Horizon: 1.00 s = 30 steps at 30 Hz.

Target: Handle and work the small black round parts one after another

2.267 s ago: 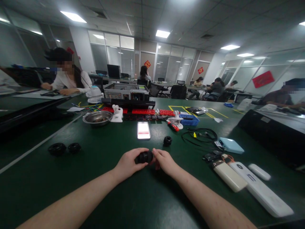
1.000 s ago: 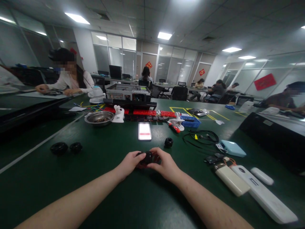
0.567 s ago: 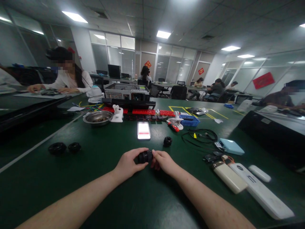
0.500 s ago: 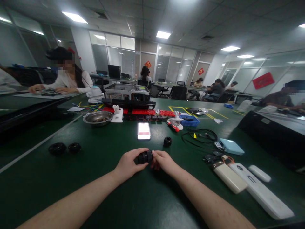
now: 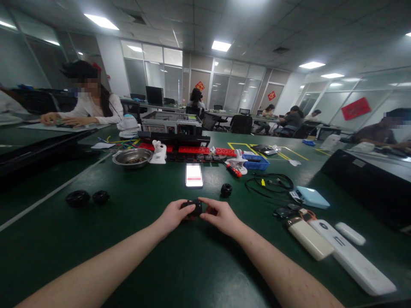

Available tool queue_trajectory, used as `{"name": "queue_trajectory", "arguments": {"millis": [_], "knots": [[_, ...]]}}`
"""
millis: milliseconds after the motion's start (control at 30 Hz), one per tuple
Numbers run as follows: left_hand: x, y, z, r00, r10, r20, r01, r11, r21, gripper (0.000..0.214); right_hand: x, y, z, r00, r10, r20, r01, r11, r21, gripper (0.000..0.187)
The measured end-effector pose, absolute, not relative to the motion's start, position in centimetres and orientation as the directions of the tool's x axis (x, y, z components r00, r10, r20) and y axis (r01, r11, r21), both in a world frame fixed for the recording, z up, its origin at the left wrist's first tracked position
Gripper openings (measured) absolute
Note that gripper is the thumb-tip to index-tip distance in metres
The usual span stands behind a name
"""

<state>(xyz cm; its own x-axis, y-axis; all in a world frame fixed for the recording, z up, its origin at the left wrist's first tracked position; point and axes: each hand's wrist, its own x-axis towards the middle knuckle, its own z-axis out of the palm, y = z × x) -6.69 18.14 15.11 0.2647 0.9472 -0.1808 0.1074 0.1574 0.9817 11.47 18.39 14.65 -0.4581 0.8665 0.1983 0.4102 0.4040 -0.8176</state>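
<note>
We see the person's left hand [image 5: 173, 216] grasping a black cylindrical fitting [image 5: 197, 208], with the thumb laid across its near side. The fitting is in front of the person, over the green tabletop [image 5: 180, 269]; we cannot tell whether its underside touches the surface. Its long axis seems to run from left to right, nearly level, and one end is pointing to the right hand [image 5: 223, 217]; the other end is hidden by the left hand. The right hand is curved at this right end, its thumb and index finger spread apart, and we cannot tell whether they grip the fitting or are only just beside it. Beyond the hands we see a smartphone [image 5: 194, 174] with a bright screen, and to its right a short black fitting [image 5: 226, 190]. Well apart, on the left, a larger black ring [image 5: 77, 198] and a smaller black ring [image 5: 100, 197] lie near each other, and farther away is a steel bowl [image 5: 117, 162] with small pieces inside
</note>
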Motion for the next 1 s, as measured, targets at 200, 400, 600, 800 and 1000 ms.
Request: {"name": "queue_trajectory", "arguments": {"millis": [200,400,600,800,1000], "knots": [[-7.2,17.3,15.1,0.283,0.939,0.195,0.529,-0.322,0.785,0.042,11.4,18.9,14.1,-0.304,0.943,0.139,0.385,0.255,-0.887,0.036],[-7.3,16.9,15.0,0.337,0.91,0.244,0.593,-0.406,0.695,0.047,11.1,18.9,13.7,-0.357,0.933,0.051,0.39,0.198,-0.899,0.038],[-7.2,17.1,15.0,0.294,0.942,0.163,0.498,-0.296,0.815,0.047,10.8,18.4,14.1,-0.294,0.936,0.191,0.256,0.27,-0.928,0.018],[-6.5,17.9,14.5,0.326,0.94,-0.105,0.222,0.032,0.975,0.04,10.5,17.4,14.6,-0.298,0.877,0.377,0.292,0.459,-0.839,0.033],[-6.7,17.7,15.0,0.247,0.969,-0.014,0.284,-0.058,0.957,0.035,10.6,17.6,14.8,-0.265,0.9,0.345,0.245,0.409,-0.879,0.033]]}}
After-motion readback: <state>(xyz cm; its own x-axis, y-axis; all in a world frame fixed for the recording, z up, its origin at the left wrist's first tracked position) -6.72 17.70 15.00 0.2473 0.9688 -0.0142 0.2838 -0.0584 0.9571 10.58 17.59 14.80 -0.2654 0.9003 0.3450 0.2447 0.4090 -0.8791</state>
